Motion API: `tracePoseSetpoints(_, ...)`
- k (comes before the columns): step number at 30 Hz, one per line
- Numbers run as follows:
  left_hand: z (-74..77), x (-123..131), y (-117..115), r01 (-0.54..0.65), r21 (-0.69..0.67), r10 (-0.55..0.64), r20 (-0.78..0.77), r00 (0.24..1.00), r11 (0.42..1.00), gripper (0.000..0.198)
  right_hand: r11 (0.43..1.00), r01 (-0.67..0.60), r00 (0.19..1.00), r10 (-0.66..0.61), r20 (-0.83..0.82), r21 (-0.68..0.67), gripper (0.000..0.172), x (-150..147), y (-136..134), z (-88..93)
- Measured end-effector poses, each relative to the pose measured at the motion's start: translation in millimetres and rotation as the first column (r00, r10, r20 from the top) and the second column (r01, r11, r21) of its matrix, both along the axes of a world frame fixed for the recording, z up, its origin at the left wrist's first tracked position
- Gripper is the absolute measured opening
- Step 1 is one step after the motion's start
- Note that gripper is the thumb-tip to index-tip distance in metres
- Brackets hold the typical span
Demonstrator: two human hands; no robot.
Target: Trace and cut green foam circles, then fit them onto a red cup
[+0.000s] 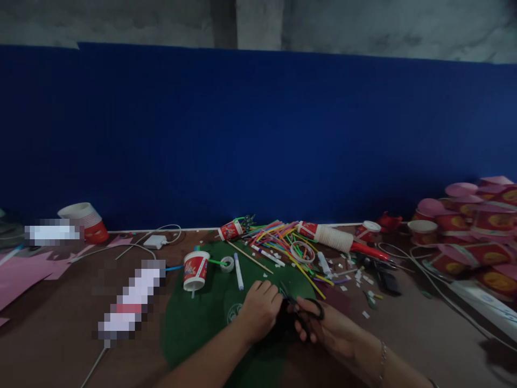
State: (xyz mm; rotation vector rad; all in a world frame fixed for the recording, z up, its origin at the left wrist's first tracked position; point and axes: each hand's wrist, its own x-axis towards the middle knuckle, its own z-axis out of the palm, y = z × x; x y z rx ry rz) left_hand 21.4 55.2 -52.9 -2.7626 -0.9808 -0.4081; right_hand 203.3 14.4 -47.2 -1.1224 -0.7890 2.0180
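My right hand point(323, 323) grips a pair of black-handled scissors point(314, 310), fingers in the loops, with the blades pointing up and left. Close beside the blades, my left hand point(262, 308) is closed, its knuckles up; whatever it pinches is dark and hidden. Both hands are over a green mat point(189, 328) on the brown table. Left of them stands a red and white paper cup point(196, 271) with straws poking out of its sides. A roll of clear tape point(227, 264) and a white marker point(238, 271) lie just beyond my left hand.
A heap of coloured straws point(278, 237) spreads behind the hands, by a lying stack of paper cups point(333, 238). Paper scraps point(358, 276) litter the right. Finished-looking red and pink cup pieces point(456, 221) pile at far right. Pink paper point(28, 275) and stacked cups point(85, 221) are left.
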Motion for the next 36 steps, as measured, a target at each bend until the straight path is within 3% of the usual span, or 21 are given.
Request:
tracePoseSetpoints(6, -0.1, -1, 0, 0.001, 0.002, -0.001, 0.009, 1.000, 1.000, 0.006, 0.999, 0.035, 0.995, -0.036, 0.096, 0.015, 0.038, 1, -2, 4.4)
tracePoseSetpoints(18, -4.0, -3, 0, 0.032, 0.135, -0.041, 0.063, 0.997, 0.990, 0.007, 0.997, 0.072, 0.992, -0.071, 0.106, -0.009, 0.036, 8, -2, -7.3)
tracePoseSetpoints(21, 2.9, -1, -6, -0.018, 0.077, 0.011, 0.096, 0.995, 0.997, 0.007, 0.999, 0.046, 0.994, -0.047, 0.100, 0.005, 0.037, 7, -2, -10.1)
tracePoseSetpoints(24, 12.0, 4, -21, -0.109, -0.166, 0.153, 0.277, 0.949, 0.980, 0.004, 0.998, 0.019, 0.993, -0.025, 0.112, 0.059, 0.038, 6, -4, -10.8)
tracePoseSetpoints(25, 14.1, 5, -27, -0.098, -0.318, 0.215, 0.355, 0.910, 0.943, 0.006, 0.997, 0.009, 0.993, -0.018, 0.115, 0.075, 0.039, 5, -5, -10.2)
tracePoseSetpoints(26, 15.2, 7, -33, -0.065, -0.517, 0.312, 0.406, 0.859, 0.853, 0.016, 0.996, -0.003, 0.994, -0.007, 0.112, 0.089, 0.039, 4, -6, -9.3)
tracePoseSetpoints(27, 15.5, 8, -38, 0.001, -0.732, 0.434, 0.405, 0.805, 0.681, 0.029, 0.995, -0.016, 0.994, 0.005, 0.106, 0.101, 0.039, 3, -7, -8.0)
tracePoseSetpoints(28, 14.9, 9, -41, 0.088, -0.901, 0.579, 0.345, 0.739, 0.425, 0.038, 0.993, -0.030, 0.995, 0.019, 0.098, 0.111, 0.039, 2, -8, -6.3)
tracePoseSetpoints(29, 13.8, 11, -43, 0.199, -0.968, 0.710, 0.246, 0.660, 0.150, 0.044, 0.992, -0.042, 0.996, 0.032, 0.088, 0.118, 0.039, 1, -9, -4.5)
tracePoseSetpoints(30, 12.2, 12, -44, 0.338, -0.938, 0.801, 0.147, 0.580, -0.072, 0.048, 0.991, -0.053, 0.996, 0.044, 0.076, 0.123, 0.040, 0, -10, -2.6)
tracePoseSetpoints(31, 10.4, 14, -43, 0.468, -0.857, 0.860, 0.061, 0.507, -0.215, 0.050, 0.991, -0.061, 0.996, 0.054, 0.067, 0.122, 0.040, -1, -11, -0.8)
tracePoseSetpoints(32, 8.6, 15, -40, 0.584, -0.768, 0.908, 0.007, 0.420, -0.264, 0.050, 0.991, -0.065, 0.997, 0.058, 0.059, 0.116, 0.040, -1, -12, 0.6)
tracePoseSetpoints(33, 6.8, 16, -38, 0.671, -0.701, 0.947, -0.019, 0.322, -0.242, 0.047, 0.992, -0.065, 0.997, 0.060, 0.053, 0.111, 0.041, -2, -12, 1.5)
tracePoseSetpoints(36, 2.0, 21, -30, 0.751, -0.655, 0.996, -0.034, 0.081, -0.084, 0.033, 0.993, -0.060, 0.998, 0.057, 0.029, 0.098, 0.042, -2, -14, 0.3)
